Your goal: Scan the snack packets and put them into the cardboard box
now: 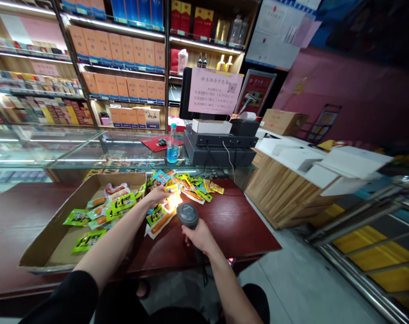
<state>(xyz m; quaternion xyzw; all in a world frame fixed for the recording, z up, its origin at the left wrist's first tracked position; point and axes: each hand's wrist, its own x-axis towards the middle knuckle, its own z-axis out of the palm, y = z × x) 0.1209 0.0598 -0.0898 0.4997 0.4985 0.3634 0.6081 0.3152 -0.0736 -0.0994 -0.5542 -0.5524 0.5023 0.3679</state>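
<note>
My right hand is wrapped round the handle of a dark grey barcode scanner, its head tilted toward the pile. Bright light from it falls on the packets in front. My left hand pinches a small yellow snack packet at the edge of that glare, which washes out part of it. Around it lies a heap of snack packets, green, yellow and blue, with sausages in clear wrap. One wrapped sausage lies near the scanner. Left of my forearm, an open cardboard box holds several green packets and wrapped sausages.
The dark red table ends at the right near a wood-sided counter. Behind it stand a glass display counter, a blue bottle, a mouse and a monitor. Cables hang from the cash drawer.
</note>
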